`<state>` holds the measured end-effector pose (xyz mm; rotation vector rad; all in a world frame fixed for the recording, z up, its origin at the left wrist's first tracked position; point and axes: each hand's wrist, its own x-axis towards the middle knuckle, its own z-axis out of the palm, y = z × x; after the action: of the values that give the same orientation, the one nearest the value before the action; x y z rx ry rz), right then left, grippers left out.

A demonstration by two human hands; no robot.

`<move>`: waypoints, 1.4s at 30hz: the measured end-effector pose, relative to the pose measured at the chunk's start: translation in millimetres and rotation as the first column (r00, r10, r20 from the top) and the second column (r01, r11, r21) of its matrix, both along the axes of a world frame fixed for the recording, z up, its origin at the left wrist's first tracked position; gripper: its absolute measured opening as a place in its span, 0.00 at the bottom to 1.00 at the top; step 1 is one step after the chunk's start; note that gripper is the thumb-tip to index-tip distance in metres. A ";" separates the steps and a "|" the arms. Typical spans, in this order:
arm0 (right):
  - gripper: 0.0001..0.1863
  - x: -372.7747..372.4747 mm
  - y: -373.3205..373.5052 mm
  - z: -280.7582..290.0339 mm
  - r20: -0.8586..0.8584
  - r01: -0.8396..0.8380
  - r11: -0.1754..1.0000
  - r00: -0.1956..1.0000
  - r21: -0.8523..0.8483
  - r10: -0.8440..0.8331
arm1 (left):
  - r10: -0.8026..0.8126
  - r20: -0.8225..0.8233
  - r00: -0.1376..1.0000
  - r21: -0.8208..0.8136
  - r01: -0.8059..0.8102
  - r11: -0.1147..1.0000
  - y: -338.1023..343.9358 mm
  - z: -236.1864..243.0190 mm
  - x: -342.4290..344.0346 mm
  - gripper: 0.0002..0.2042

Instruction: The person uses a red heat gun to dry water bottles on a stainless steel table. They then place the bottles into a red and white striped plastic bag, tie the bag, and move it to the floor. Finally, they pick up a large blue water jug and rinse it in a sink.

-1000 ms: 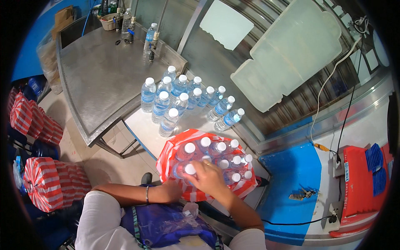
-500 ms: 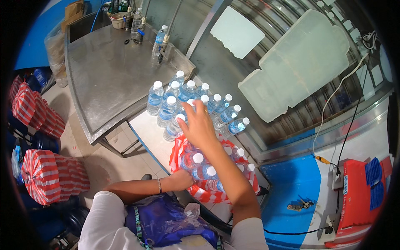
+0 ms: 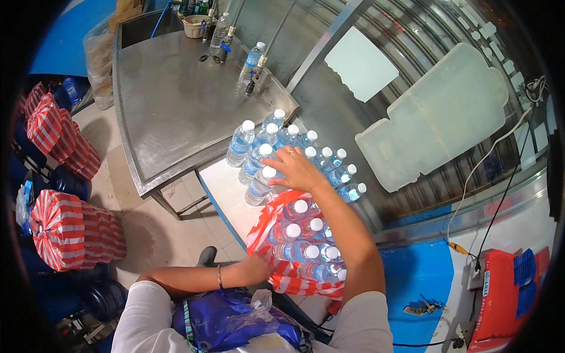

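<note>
My left hand is closed on the edge of a red-and-white striped plastic bag, beside my waist. Inside the open bag lie several clear water bottles with white caps, tilted toward me. Beyond it, more capped water bottles stand grouped on a white tabletop. My right hand reaches over the bag to this group. Its thumb and a finger straddle the white cap of the nearest standing bottle; its other fingers curve over neighbouring bottles, partly hiding them.
A steel table adjoins at the back left, bearing scissors, a bowl and a few bottles. Striped full bags stand at the left. To the right are a metal shutter, cables and red packages.
My view has shifted, so the scene sits further right. My right hand's fingers have closed in around the nearest bottle's cap. The bag's mouth is spread wider, showing more bottles; my left hand keeps its edge.
</note>
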<state>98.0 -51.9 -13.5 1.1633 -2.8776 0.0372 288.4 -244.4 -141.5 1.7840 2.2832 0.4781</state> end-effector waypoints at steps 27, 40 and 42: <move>0.22 329.7 36.4 72.5 -0.242 0.397 0.692 0.735 -0.603 -0.633 | -0.550 0.401 0.733 0.218 0.506 0.834 55.9 21.2 46.7 0.16; 0.19 329.1 46.1 14.2 -0.165 0.610 0.739 0.728 -0.286 -0.665 | -0.448 0.266 0.853 0.069 0.447 0.892 90.3 -10.0 7.2 0.30; 0.19 316.9 56.0 28.1 -0.230 0.601 0.734 0.702 -0.317 -0.674 | -0.430 0.274 0.860 0.086 0.424 0.902 97.5 -21.5 6.6 0.28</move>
<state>414.9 4.1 14.5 0.0570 -2.7007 0.1199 295.0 -146.9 -163.0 2.0028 1.6296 0.6297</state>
